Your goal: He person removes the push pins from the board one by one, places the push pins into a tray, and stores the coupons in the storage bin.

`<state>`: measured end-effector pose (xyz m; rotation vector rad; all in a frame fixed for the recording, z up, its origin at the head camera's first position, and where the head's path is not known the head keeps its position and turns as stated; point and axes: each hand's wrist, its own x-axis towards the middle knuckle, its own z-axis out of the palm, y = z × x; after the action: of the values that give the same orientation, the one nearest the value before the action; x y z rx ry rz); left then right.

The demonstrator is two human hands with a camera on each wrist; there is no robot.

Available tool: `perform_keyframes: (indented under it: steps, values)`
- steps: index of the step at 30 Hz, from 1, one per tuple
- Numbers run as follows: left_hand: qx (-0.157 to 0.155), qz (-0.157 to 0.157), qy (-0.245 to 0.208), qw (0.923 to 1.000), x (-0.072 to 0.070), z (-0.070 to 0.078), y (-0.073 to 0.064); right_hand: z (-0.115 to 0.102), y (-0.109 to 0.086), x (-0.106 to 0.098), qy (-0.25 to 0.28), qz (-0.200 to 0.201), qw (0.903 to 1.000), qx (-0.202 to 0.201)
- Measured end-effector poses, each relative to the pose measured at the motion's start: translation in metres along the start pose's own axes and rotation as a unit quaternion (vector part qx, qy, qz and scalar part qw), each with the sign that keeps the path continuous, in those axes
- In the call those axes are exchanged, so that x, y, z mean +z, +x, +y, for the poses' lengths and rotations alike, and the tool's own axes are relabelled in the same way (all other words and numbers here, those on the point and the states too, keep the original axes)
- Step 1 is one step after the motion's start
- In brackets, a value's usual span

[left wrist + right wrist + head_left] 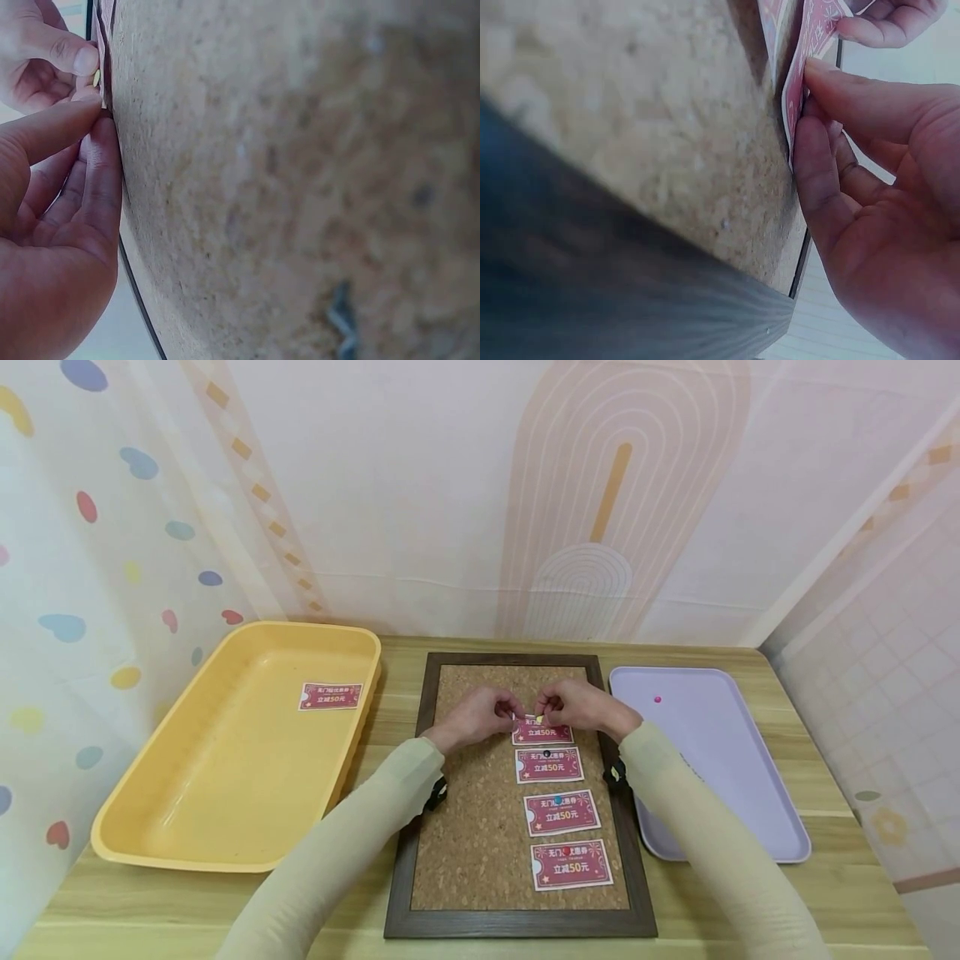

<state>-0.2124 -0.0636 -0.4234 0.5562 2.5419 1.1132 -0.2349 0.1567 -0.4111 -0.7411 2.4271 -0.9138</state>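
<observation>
A cork board (472,827) in a dark wood frame bears a column of red-and-white paper coupons. My left hand (480,714) pinches the left edge of the topmost coupon (542,733). At that coupon's upper edge, my right hand (581,703) pinches a yellow pushpin (539,719), whose head shows under the thumb in the left wrist view. The right wrist view has the coupon (798,97) bowed slightly off the cork. Lower coupons carry a black pin (547,753), a blue pin (558,800) and a red pin (566,852). The yellow pin's point is hidden.
On the left stands a yellow tray (225,793) with one loose coupon (331,697) in it. A lilac tray (720,760) lies to the right of the board, holding a pink pin (657,700). Patterned curtains (420,527) rise behind the wooden table (840,827).
</observation>
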Motion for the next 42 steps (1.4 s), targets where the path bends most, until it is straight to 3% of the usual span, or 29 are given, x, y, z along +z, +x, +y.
perform_keyframes:
  steps: [9, 34, 42]
  values:
    - [0.000, 0.001, 0.011, 0.9999, 0.0003, 0.0001, -0.0002, -0.0015, 0.0010, -0.0021, 0.001, -0.010, 0.9999, 0.012]
    - [0.004, 0.007, 0.007, 0.9999, 0.0005, -0.0009, -0.0014, -0.0042, 0.0030, -0.0033, -0.064, -0.019, 0.9973, -0.031]
    - [0.012, 0.007, 0.009, 0.9999, 0.0010, -0.0004, -0.0011, -0.0020, 0.0009, -0.0063, -0.064, -0.030, 0.9966, -0.044]
